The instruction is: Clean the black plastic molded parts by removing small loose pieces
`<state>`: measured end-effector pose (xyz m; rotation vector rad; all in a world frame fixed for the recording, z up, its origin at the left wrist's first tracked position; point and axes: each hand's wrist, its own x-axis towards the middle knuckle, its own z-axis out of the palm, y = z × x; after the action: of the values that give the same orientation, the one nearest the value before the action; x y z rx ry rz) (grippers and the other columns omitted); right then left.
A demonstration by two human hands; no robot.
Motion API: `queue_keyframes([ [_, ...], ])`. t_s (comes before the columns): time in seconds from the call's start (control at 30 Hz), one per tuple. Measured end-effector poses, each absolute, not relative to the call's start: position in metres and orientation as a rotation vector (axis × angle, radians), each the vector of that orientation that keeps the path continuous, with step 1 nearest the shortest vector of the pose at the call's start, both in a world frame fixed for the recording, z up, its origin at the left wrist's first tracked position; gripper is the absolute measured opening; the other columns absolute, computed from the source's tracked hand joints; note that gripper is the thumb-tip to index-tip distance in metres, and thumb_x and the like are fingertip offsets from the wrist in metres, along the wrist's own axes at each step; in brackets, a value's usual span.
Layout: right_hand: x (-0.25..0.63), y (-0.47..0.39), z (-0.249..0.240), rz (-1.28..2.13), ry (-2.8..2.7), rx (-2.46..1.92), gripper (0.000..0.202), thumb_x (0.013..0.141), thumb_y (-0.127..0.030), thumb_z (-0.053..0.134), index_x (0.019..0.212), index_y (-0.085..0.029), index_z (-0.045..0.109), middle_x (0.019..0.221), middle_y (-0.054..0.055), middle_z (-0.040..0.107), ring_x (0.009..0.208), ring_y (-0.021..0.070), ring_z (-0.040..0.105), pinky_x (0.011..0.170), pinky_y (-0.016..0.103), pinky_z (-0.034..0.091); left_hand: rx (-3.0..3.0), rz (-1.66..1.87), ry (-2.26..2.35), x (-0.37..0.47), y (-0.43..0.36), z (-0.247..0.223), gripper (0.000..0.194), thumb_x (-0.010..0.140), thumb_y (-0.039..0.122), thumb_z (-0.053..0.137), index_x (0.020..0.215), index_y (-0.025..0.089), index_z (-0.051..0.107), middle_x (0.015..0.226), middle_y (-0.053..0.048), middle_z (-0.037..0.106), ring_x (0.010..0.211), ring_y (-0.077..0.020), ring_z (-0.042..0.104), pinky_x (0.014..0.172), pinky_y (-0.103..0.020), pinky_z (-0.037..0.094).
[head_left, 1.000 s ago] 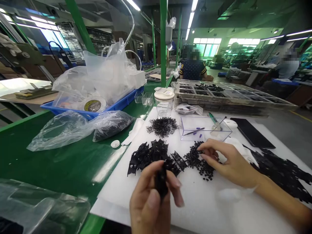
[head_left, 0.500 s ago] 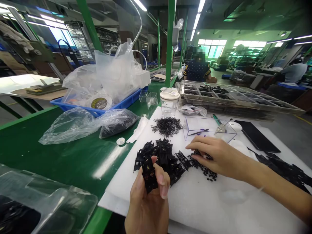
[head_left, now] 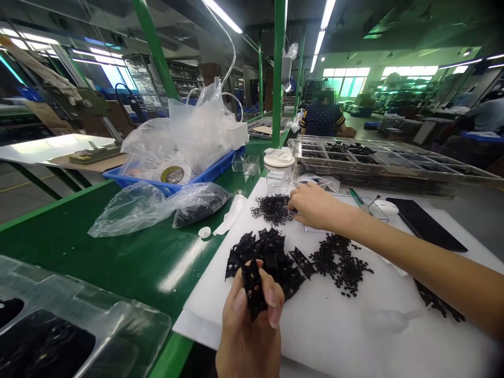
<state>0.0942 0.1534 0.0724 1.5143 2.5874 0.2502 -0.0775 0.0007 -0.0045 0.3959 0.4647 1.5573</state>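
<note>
While a flat black part (head_left: 254,294) is gripped between the thumb and fingers of the left hand (head_left: 251,338), the right hand (head_left: 315,206) is stretched to the right edge of a heap of thin black pieces (head_left: 271,209) — whether anything is pinched there cannot be told. The held part is framed against a pile of similar parts (head_left: 271,251) on a white sheet (head_left: 311,331); small black bits (head_left: 342,265) are scattered to that pile's right.
</note>
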Motion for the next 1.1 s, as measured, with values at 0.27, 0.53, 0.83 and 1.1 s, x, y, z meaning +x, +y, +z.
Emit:
queue_keyframes([
  [0.27,0.073,0.158,0.071,0.178,2.498,1.575,0.013,0.079,-0.006,0.069,0.087,-0.012,0.077,0.091,0.017,0.077,0.099,0.0327,0.071,0.09,0.04,0.047,0.384,1.546,0.458,-0.079,0.0,-0.004,0.023,0.093,0.03,0.062,0.101,0.014,0.076,0.071,-0.002,0.052,0.058,-0.0109,0.04,0.061,-0.025,0.046],
  [0.53,0.077,0.161,0.068,0.101,2.57,1.638,0.014,0.083,-0.01,0.066,0.09,-0.014,0.078,0.098,0.016,0.077,0.089,0.0316,0.073,0.069,0.034,0.05,0.405,1.532,0.448,-0.079,0.002,-0.005,0.024,0.093,0.03,0.062,0.103,0.014,0.077,0.071,-0.002,0.053,0.057,-0.0105,0.038,0.059,-0.025,0.045],
  [0.83,0.089,0.17,0.066,0.002,2.758,1.721,0.018,0.082,-0.006,0.067,0.093,-0.014,0.077,0.094,0.012,0.077,0.092,0.0281,0.071,0.073,0.031,0.048,0.379,1.525,0.491,-0.079,0.001,-0.005,0.023,0.093,0.032,0.063,0.102,0.015,0.077,0.07,-0.001,0.052,0.057,-0.011,0.037,0.058,-0.026,0.044],
  [1.1,0.102,0.157,0.066,-0.436,3.088,1.798,0.014,0.081,-0.002,0.067,0.089,-0.012,0.073,0.087,0.008,0.076,0.083,0.0188,0.072,0.081,0.029,0.056,0.395,1.525,0.486,-0.079,0.001,-0.007,0.023,0.094,0.031,0.061,0.102,0.016,0.077,0.07,-0.001,0.052,0.056,-0.0106,0.037,0.057,-0.025,0.043],
])
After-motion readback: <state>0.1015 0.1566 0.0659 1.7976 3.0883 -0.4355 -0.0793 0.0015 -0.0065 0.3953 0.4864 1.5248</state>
